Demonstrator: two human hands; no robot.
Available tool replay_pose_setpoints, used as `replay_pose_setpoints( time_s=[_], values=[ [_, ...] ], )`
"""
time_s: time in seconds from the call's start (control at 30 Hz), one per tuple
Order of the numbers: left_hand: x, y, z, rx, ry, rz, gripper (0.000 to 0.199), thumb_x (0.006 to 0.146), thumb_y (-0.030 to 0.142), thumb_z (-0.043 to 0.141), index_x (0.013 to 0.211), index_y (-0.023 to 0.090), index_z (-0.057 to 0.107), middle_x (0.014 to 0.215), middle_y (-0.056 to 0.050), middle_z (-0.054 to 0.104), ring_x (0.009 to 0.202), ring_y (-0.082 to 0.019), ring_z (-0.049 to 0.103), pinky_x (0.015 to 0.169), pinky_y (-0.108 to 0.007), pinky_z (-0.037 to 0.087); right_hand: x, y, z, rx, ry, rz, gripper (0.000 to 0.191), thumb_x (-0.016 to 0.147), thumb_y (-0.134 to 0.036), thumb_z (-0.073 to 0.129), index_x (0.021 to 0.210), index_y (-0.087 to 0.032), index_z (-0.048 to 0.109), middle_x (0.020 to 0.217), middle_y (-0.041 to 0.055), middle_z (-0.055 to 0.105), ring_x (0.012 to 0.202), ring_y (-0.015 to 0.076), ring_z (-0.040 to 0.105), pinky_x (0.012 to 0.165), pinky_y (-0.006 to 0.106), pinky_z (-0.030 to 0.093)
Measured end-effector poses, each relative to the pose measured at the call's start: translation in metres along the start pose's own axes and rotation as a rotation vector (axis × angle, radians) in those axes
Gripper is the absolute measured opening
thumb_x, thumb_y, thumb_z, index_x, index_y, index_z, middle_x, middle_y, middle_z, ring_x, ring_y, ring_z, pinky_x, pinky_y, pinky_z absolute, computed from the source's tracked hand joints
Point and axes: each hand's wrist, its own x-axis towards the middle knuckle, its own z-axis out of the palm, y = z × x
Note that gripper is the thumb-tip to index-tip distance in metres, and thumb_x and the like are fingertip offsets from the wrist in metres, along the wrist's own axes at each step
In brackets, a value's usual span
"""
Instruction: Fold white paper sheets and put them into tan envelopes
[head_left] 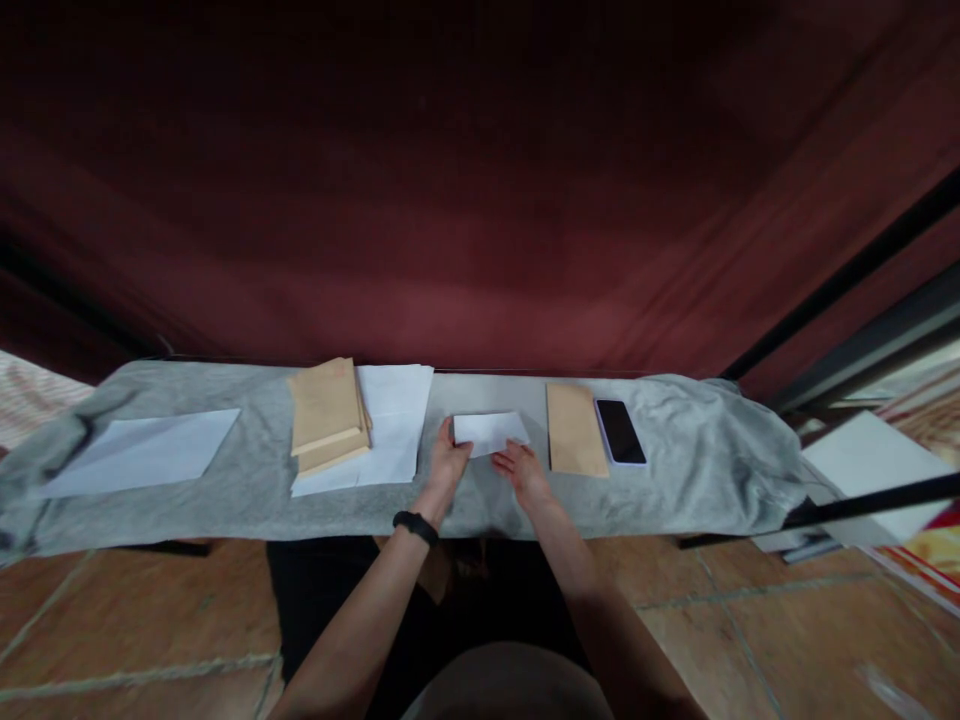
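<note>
A small white sheet of paper [491, 430], seemingly folded, lies in front of me between my hands. My left hand [448, 464], with a black band on its wrist, grips the paper's left end, the thumb on top. At the lower right edge my right hand [523, 470] has its fingers bent around the paper; the exact grip is partly hidden. To the right lies a brown envelope [576, 430]. Left of my hands, several brown envelopes [326, 408] are piled on white sheets [397, 420].
A grey cloth [690, 440] covers the narrow table. A phone [621, 432] lies beside the right envelope, and another white sheet [150, 447] rests at far left. A dark red surface [480, 320] rises behind the table. Black bars [847, 275] stand at the sides.
</note>
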Motion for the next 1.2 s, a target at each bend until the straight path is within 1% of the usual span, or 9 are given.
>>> replay_pose_setpoints(
  time_s=[0.13,0.23,0.37,0.53,0.6,0.77,0.93,1.07,1.2],
  values=[
    [0.012,-0.003,-0.009,0.226,-0.028,0.019,0.065,0.072,0.001,0.058,0.135,0.015,0.06,0.114,-0.009,0.074,0.106,-0.026,0.071,0.101,-0.043,0.055,-0.006,0.011,-0.025,-0.17,0.065,-0.009,0.042,0.098,-0.041,0.04,0.121,-0.014,0.063,0.085,0.0098,0.074,0.08,0.0253,0.073,0.071,0.04,0.061],
    [0.012,-0.004,-0.009,0.38,-0.031,0.053,0.058,0.074,0.002,0.057,0.131,0.013,0.064,0.124,-0.013,0.069,0.112,-0.028,0.068,0.107,-0.045,0.051,-0.012,0.011,-0.033,-0.301,0.122,-0.072,0.048,0.097,-0.033,0.042,0.139,-0.015,0.055,0.121,0.0163,0.069,0.113,0.0285,0.065,0.097,0.046,0.054],
    [0.005,-0.003,-0.007,0.543,-0.043,0.101,0.052,0.079,0.002,0.053,0.129,0.009,0.064,0.128,-0.016,0.066,0.114,-0.027,0.067,0.109,-0.042,0.05,-0.019,0.009,-0.023,-0.768,-0.024,-0.378,0.048,0.101,-0.029,0.042,0.145,-0.016,0.054,0.156,0.0145,0.048,0.145,0.0281,0.04,0.121,0.049,0.031],
    [-0.011,0.009,-0.005,0.709,-0.013,0.176,0.043,0.093,0.011,0.046,0.135,0.007,0.059,0.148,-0.023,0.052,0.133,-0.035,0.055,0.116,-0.051,0.041,-0.022,0.014,-0.015,-1.31,-0.117,-0.571,0.053,0.106,-0.033,0.041,0.154,-0.011,0.043,0.16,0.0159,0.041,0.147,0.0289,0.039,0.121,0.051,0.027],
    [-0.018,0.012,0.003,0.754,-0.033,0.255,0.043,0.101,0.021,0.042,0.14,0.011,0.055,0.158,-0.02,0.042,0.146,-0.035,0.041,0.122,-0.052,0.033,-0.022,0.017,-0.015,-1.345,-0.119,-0.577,0.055,0.106,-0.033,0.04,0.155,-0.009,0.04,0.161,0.0168,0.038,0.148,0.0296,0.038,0.121,0.052,0.027],
    [-0.024,0.0,0.027,0.954,-0.321,0.486,0.049,0.106,0.036,0.033,0.149,0.019,0.049,0.16,-0.009,0.044,0.152,-0.024,0.032,0.126,-0.049,0.026,-0.022,0.019,-0.021,-1.365,-0.175,-0.616,0.051,0.103,-0.018,0.038,0.153,-0.01,0.044,0.16,0.0154,0.039,0.149,0.0294,0.038,0.12,0.052,0.028],
    [-0.016,-0.02,0.009,1.097,-0.248,0.535,0.058,0.106,0.042,0.028,0.156,0.014,0.038,0.163,-0.011,0.037,0.154,-0.024,0.028,0.127,-0.046,0.022,-0.02,0.013,-0.027,-1.327,-0.059,-0.534,0.048,0.106,-0.022,0.033,0.15,-0.01,0.049,0.156,0.0137,0.048,0.144,0.0264,0.045,0.12,0.048,0.03],
    [-0.01,-0.023,-0.005,1.153,-0.218,0.538,0.063,0.106,0.043,0.029,0.156,0.007,0.037,0.163,-0.017,0.035,0.154,-0.028,0.028,0.126,-0.047,0.024,-0.009,0.003,-0.014,-1.29,0.013,-0.465,0.047,0.106,-0.026,0.034,0.144,-0.008,0.056,0.149,0.0147,0.056,0.142,0.0288,0.047,0.121,0.05,0.027],
    [-0.007,-0.025,-0.006,1.167,-0.236,0.543,0.06,0.105,0.037,0.03,0.156,0.008,0.036,0.163,-0.016,0.035,0.154,-0.028,0.028,0.126,-0.047,0.025,0.01,0.004,0.01,-1.258,-0.093,-0.516,0.048,0.107,-0.029,0.033,0.148,-0.013,0.052,0.156,0.0112,0.049,0.144,0.0261,0.045,0.121,0.046,0.03]
  ],
)
